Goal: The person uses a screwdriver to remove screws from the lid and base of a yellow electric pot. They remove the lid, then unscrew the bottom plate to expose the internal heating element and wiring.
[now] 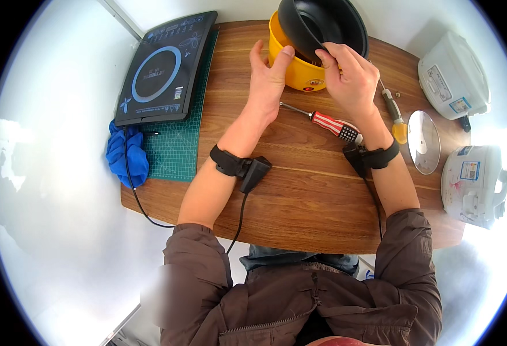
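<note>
A black inner pot (345, 26) is tilted up over a yellow cooker body (301, 74) at the far middle of the table. My right hand (350, 78) pinches the near rim of the pot. At the left side of the yellow body is my left hand (269, 75), its fingers apart and the thumb up by the wall; it holds nothing. Between my forearms lies a screwdriver (337, 126) with a red, white and dark patterned handle, its shaft pointing left. The pot hides most of the inside of the yellow body.
On the left, a black induction cooktop (161, 69) rests on a green cutting mat (173, 153), beside a blue cloth (125, 155). To the right are a yellow-and-grey screwdriver (396, 118), a glass lid (423, 142) and two white rice cookers (452, 75), (473, 193). Cables hang from both wrist straps.
</note>
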### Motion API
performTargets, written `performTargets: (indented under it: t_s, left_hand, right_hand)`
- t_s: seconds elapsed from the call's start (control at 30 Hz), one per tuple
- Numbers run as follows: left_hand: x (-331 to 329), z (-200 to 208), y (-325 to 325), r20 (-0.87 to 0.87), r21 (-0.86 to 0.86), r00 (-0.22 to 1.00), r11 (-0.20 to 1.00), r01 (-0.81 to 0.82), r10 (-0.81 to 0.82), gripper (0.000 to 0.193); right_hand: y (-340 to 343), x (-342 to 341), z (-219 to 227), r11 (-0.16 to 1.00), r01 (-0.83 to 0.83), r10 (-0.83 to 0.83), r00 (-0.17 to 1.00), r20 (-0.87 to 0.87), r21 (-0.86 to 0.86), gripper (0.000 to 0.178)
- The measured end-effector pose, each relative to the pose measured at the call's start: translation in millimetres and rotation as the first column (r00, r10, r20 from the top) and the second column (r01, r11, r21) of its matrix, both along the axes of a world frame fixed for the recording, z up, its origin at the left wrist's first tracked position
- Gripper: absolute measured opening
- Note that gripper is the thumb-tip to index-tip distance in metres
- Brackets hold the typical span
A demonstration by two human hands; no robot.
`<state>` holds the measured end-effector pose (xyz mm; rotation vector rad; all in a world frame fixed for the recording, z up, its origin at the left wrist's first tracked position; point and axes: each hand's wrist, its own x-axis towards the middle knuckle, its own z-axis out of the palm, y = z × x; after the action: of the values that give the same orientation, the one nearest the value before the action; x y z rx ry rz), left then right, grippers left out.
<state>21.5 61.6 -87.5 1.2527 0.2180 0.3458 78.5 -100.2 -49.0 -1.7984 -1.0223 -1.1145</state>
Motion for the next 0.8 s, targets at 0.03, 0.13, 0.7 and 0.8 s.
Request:
performTargets:
  t_s: [0.03, 0.13, 0.7, 0.8]
  left_hand:
    - [0.4, 0.5, -0.2, 0.042, -0.022, 0.999, 0.999, -0.023, 0.024, 0.101]
    - [-1.7, 4.8, -2.5, 0.137, -0.006, 0.987, 0.996, -0.089, 0.089, 0.105]
    - [-5.6, 8.0, -5.9, 0.435, 0.175, 0.884, 0.947, -0.269, 0.171, 0.11]
    - [-6.9, 7.2, -8.0, 0.464, 0.168, 0.865, 0.94, -0.296, 0.19, 0.111]
  right_hand:
    - [0.3, -0.2, 0.9, 1.0, -0.005, 0.005, 1.0, 0.003, 0.005, 0.008]
    - [1.0, -0.2, 0.5, 1.0, 0.003, -0.003, 0.999, 0.041, 0.003, 0.009]
    - [2.7, -6.8, -2.8, 1.0, -0.017, 0.016, 0.991, 0.132, 0.006, 0.016]
    - [5.3, -8.4, -4.3, 0.999, -0.042, 0.043, 0.988, 0.149, -0.007, 0.016]
